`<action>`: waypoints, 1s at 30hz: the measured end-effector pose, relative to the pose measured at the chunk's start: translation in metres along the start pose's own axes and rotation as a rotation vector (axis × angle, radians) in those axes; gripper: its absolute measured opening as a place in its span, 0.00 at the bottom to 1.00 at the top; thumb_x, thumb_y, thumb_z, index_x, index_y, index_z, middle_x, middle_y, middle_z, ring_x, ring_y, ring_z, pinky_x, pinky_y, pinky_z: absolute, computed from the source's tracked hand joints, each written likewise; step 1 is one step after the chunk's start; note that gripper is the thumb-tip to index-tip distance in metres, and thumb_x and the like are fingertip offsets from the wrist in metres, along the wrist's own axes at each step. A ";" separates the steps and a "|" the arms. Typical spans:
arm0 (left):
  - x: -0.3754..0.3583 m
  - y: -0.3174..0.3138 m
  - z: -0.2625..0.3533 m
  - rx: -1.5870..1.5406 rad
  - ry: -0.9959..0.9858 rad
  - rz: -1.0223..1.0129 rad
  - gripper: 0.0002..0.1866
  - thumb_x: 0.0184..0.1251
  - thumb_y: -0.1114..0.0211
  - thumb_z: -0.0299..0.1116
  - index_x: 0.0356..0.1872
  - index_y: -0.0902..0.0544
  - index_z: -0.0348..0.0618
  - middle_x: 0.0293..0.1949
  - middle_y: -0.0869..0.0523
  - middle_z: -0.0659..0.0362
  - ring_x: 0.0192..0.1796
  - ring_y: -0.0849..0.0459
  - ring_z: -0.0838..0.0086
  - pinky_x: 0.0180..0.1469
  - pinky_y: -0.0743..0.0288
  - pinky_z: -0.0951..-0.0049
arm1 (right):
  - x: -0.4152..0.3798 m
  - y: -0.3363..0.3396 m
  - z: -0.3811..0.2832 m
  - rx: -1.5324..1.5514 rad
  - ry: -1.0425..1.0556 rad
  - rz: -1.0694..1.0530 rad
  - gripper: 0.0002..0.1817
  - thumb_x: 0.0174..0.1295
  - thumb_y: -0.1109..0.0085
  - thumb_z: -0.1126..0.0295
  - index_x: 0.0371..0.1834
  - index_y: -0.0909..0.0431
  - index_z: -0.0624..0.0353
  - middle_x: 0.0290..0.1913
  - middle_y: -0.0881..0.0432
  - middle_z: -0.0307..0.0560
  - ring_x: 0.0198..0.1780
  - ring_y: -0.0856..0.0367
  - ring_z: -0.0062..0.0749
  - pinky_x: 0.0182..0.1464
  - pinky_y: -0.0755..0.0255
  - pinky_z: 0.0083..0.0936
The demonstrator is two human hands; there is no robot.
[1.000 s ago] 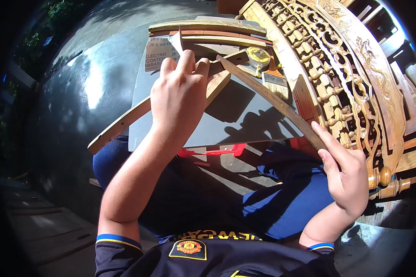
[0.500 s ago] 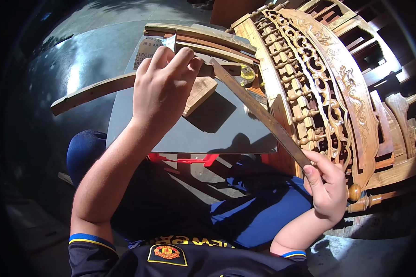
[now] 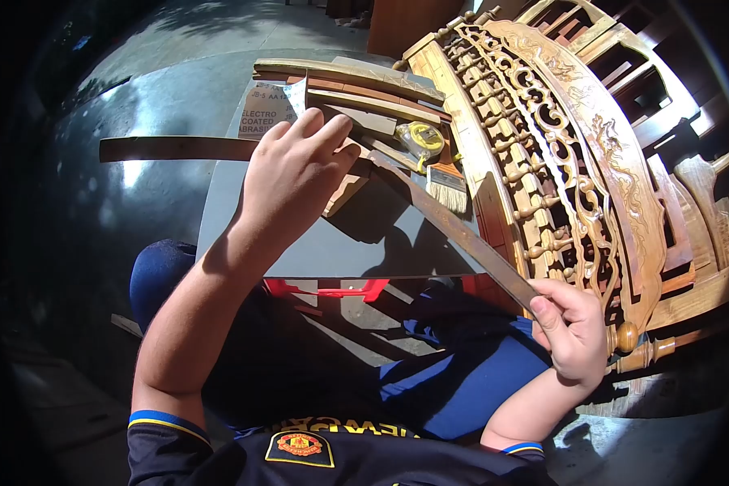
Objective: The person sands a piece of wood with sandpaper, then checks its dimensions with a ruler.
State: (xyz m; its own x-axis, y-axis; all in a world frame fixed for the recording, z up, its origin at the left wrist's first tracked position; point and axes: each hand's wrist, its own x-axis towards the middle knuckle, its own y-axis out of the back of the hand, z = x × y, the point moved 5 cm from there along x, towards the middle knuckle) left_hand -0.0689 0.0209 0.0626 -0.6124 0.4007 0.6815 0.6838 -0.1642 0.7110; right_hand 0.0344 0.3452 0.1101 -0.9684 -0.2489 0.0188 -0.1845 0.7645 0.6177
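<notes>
My left hand (image 3: 296, 166) is closed over a long wooden strip (image 3: 170, 149), which sticks out to the left past the grey board (image 3: 300, 255). A long flat metal bar (image 3: 462, 231) runs from my right hand (image 3: 573, 330) up to the strip beside my left fingers. My right thumb and fingers pinch its near end. Below my left hand a wooden block (image 3: 346, 194) rests on the board, mostly hidden. A sheet of sandpaper (image 3: 267, 113) lies behind my left hand.
Wooden slats (image 3: 348, 73) lie across the board's far side. A yellow tape measure (image 3: 424, 138) and a brush (image 3: 447, 190) are near its right edge. Carved wooden furniture (image 3: 555, 121) stands on the right. Red plastic parts (image 3: 328, 289) show under the board.
The strip's left end has swung up and now lies nearly level. The metal bar's far end and my left hand sit lower in view. More of the tape measure and brush shows.
</notes>
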 end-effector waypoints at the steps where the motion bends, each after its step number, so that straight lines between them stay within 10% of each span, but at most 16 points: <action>1: -0.003 -0.005 0.003 0.067 0.038 -0.047 0.12 0.65 0.27 0.32 0.49 0.04 0.57 0.45 0.18 0.67 0.52 0.17 0.73 0.53 0.17 0.69 | 0.003 -0.015 -0.011 -0.089 0.042 0.023 0.13 0.79 0.37 0.72 0.58 0.14 0.70 0.20 0.22 0.40 0.20 0.25 0.19 0.26 0.34 0.23; 5: -0.008 -0.012 -0.010 0.066 0.181 -0.190 0.06 0.74 0.31 0.32 0.44 0.08 0.45 0.48 0.16 0.61 0.48 0.12 0.67 0.46 0.16 0.62 | 0.005 -0.038 -0.033 -0.171 0.123 0.122 0.10 0.76 0.36 0.75 0.55 0.13 0.68 0.28 0.14 0.60 0.24 0.14 0.50 0.30 0.25 0.33; 12: -0.005 0.013 -0.029 -0.300 0.411 -0.307 0.18 0.75 0.27 0.32 0.63 0.09 0.45 0.46 0.11 0.51 0.45 0.08 0.51 0.49 0.15 0.54 | 0.005 -0.044 -0.036 -0.173 0.194 0.120 0.10 0.75 0.35 0.75 0.55 0.13 0.66 0.27 0.15 0.59 0.24 0.13 0.51 0.27 0.27 0.35; 23: -0.007 0.019 -0.055 -0.324 0.628 -0.356 0.17 0.76 0.29 0.34 0.61 0.09 0.41 0.44 0.06 0.39 0.47 0.06 0.45 0.51 0.13 0.51 | 0.006 -0.113 -0.045 -0.450 0.497 0.240 0.13 0.74 0.34 0.77 0.58 0.16 0.69 0.23 0.15 0.52 0.23 0.12 0.44 0.25 0.22 0.35; 30: -0.010 0.029 -0.074 -0.664 0.728 -0.451 0.16 0.84 0.34 0.40 0.43 0.09 0.35 0.25 0.17 0.62 0.28 0.23 0.76 0.35 0.27 0.66 | 0.021 -0.098 -0.033 -0.527 0.652 0.187 0.12 0.73 0.34 0.77 0.57 0.17 0.67 0.25 0.14 0.49 0.24 0.12 0.42 0.27 0.22 0.34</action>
State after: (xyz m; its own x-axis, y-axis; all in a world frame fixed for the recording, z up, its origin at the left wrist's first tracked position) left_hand -0.0717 -0.0547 0.0891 -0.9918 -0.0489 0.1177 0.1195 -0.6785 0.7248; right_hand 0.0377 0.2452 0.0759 -0.6555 -0.5614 0.5050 0.2271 0.4913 0.8409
